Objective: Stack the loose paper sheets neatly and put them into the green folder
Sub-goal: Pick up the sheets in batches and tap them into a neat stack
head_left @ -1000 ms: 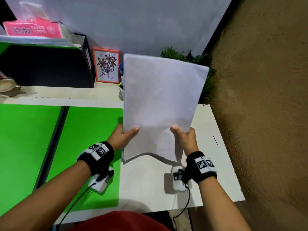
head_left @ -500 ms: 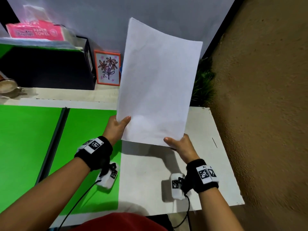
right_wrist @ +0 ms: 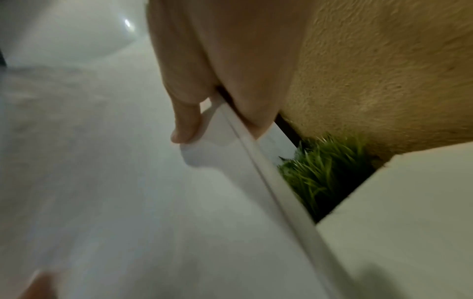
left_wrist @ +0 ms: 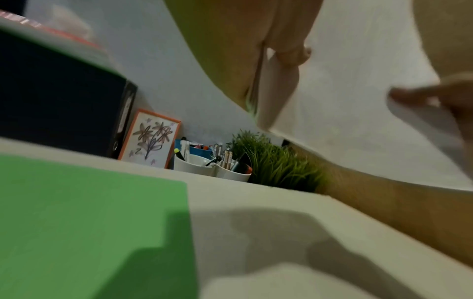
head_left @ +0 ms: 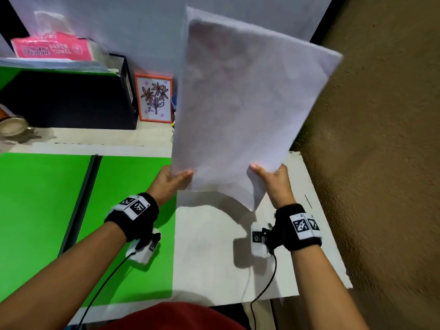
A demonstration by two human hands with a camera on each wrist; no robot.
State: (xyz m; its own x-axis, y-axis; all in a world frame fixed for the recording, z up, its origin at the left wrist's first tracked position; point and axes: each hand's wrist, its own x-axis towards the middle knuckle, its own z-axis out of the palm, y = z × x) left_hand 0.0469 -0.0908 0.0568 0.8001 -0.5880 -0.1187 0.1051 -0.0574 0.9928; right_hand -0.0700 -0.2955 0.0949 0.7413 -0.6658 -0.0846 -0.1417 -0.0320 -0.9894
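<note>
A stack of white paper sheets [head_left: 240, 103] stands upright in the air above the white table [head_left: 214, 258], tilted to the right. My left hand [head_left: 173, 177] pinches its lower left edge, thumb on the near face. My right hand [head_left: 271, 175] pinches the lower right corner; in the right wrist view the thumb and fingers [right_wrist: 187, 113] clamp the sheets' edge [right_wrist: 256, 153]. The open green folder [head_left: 47, 222] lies flat at the left, its dark spine [head_left: 78, 203] between two green panels. In the left wrist view the paper [left_wrist: 358, 101] hangs above the folder's corner [left_wrist: 102, 222].
At the back stand a black box [head_left: 71, 98] with a pink paper towel pack [head_left: 52, 47] on top, a framed flower drawing [head_left: 154, 97], white cups of pens [left_wrist: 212, 165] and a green plant [left_wrist: 276, 161]. A brown wall [head_left: 381, 163] borders the table's right edge.
Both hands have lifted the sheets off the table and higher, and the stack now leans to the right; its bottom edge hangs clear above the tabletop.
</note>
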